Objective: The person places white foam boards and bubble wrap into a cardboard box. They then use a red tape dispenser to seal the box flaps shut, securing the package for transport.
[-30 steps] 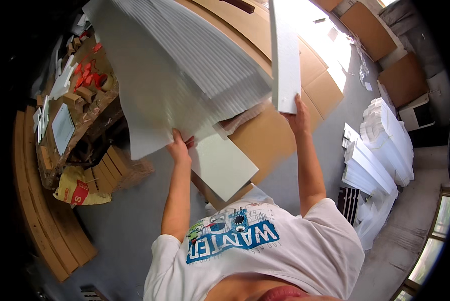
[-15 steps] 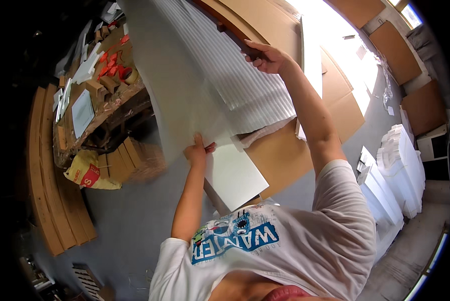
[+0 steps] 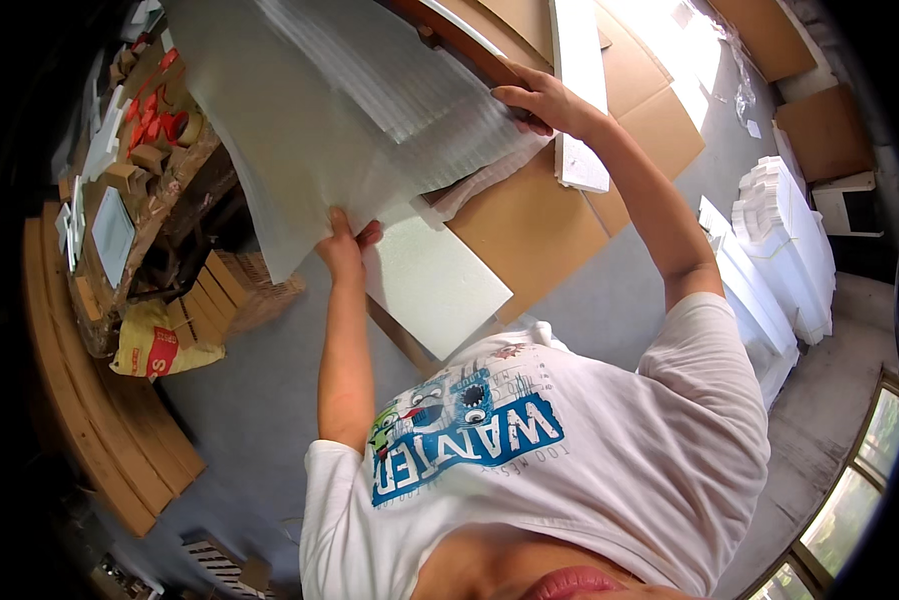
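Observation:
My left hand [image 3: 346,245] is pinched on the lower edge of a thin translucent foam sheet [image 3: 279,120], just beside a white foam board [image 3: 434,280]. My right hand [image 3: 547,100] is closed round the near end of a reddish-brown wooden rail [image 3: 469,45], its thumb on top and other fingers curled below. Between my hands the sheet drapes over ribbed foam wrap [image 3: 459,130]. Flat brown cardboard [image 3: 524,230] lies under the wrap and the board. What the sheet covers is mostly hidden.
At left stands a worn workbench [image 3: 184,165] with red straps and a tape roll [image 3: 191,128]. Long cartons [image 3: 99,400] and a yellow bag [image 3: 159,345] lie near it. A white foam strip [image 3: 579,90] is beyond my right hand; stacked white foam [image 3: 784,250] stands at right.
The whole view has shifted, so the bench sits further left. My right hand is now lower along the rail, nearer its end. My left hand still pinches the sheet.

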`<state>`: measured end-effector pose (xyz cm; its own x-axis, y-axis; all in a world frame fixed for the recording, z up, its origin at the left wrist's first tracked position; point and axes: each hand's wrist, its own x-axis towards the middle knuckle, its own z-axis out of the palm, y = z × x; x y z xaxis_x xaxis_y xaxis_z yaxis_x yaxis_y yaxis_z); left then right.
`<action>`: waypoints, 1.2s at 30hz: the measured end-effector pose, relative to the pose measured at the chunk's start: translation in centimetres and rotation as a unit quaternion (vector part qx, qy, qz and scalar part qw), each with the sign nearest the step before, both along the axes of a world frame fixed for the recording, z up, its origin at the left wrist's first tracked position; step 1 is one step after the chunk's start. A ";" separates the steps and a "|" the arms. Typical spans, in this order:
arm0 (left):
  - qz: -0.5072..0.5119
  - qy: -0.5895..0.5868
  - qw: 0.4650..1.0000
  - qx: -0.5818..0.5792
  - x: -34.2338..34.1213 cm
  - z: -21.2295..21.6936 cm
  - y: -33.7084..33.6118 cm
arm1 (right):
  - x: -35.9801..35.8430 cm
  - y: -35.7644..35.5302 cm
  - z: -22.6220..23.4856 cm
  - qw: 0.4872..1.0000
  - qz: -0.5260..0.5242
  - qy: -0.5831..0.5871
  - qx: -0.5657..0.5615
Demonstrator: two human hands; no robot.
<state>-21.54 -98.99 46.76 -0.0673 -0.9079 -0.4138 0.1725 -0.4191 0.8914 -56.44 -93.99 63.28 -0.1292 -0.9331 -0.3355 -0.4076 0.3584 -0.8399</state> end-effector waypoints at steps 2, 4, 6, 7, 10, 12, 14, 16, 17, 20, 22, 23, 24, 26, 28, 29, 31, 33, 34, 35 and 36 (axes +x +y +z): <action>-0.002 0.005 1.000 0.013 -0.2 0.1 -0.1 | -0.4 0.2 -2.0 1.000 0.008 0.005 -0.009; 0.003 0.005 1.000 0.021 0.2 -0.2 -0.3 | 0.1 0.3 -2.1 1.000 0.014 0.002 0.004; 0.007 0.006 1.000 0.023 0.3 -0.2 -0.4 | 0.1 0.2 -1.6 0.999 0.018 0.023 0.017; 0.006 -0.002 1.000 0.015 0.2 0.0 -0.4 | -0.2 0.3 -2.1 0.992 0.021 0.122 -0.016; 0.004 -0.019 1.000 0.011 0.0 0.0 -0.2 | 0.1 0.7 -2.3 0.936 0.025 0.349 -0.042; 0.001 -0.024 0.999 0.038 0.1 -0.2 -0.2 | 1.5 0.7 -1.7 0.911 0.026 0.411 0.034; -0.019 -0.028 0.999 0.034 0.5 -1.1 -0.4 | 1.5 0.4 -3.2 0.898 0.035 0.438 -0.008; -0.025 -0.029 0.999 0.024 0.6 -1.2 -0.5 | 0.3 0.0 -2.7 0.912 0.062 0.400 -0.064; -0.021 -0.029 0.999 0.018 0.7 -1.0 -0.2 | -1.0 -0.1 -1.2 0.977 0.004 0.212 0.002; -0.026 -0.009 0.999 0.018 0.6 -1.0 -0.1 | -7.8 1.4 -5.4 0.879 -0.196 0.434 -0.031; -0.028 -0.011 0.999 0.027 0.8 -1.3 0.0 | -8.3 2.9 -10.4 0.847 -0.210 0.485 0.052; -0.027 -0.018 0.999 0.027 0.5 -1.3 -0.1 | -8.2 3.6 -13.2 0.839 -0.205 0.491 0.113; -0.015 -0.027 0.999 0.023 0.4 -1.1 -0.2 | -7.5 4.1 -14.2 0.853 -0.217 0.460 0.118; -0.016 -0.037 0.999 -0.003 -0.3 -0.1 0.0 | -8.0 4.1 -15.3 0.869 -0.254 0.419 0.072; -0.012 -0.033 0.999 -0.008 -0.5 0.3 0.2 | -9.4 4.0 -15.4 0.867 -0.294 0.402 -0.018; -0.021 -0.027 0.999 -0.015 -0.1 0.5 -0.2 | -10.4 3.4 -14.2 0.873 -0.346 0.319 -0.126; -0.032 -0.011 0.999 -0.017 0.3 0.0 0.0 | -8.7 1.6 -6.6 0.880 -0.340 0.208 -0.257; -0.014 -0.028 0.999 0.006 0.7 -0.4 0.1 | -3.2 -0.2 2.0 0.931 -0.242 0.069 -0.266; -0.008 -0.034 0.999 0.015 0.6 -0.5 0.1 | -0.6 -1.2 4.2 0.935 -0.187 0.089 -0.286; -0.012 -0.024 1.000 -0.004 0.7 -0.4 0.3 | 1.8 -2.5 5.7 0.936 -0.131 0.110 -0.308; -0.017 -0.013 0.999 -0.026 0.7 -0.2 0.4 | 4.0 -3.9 5.4 0.936 -0.092 0.115 -0.319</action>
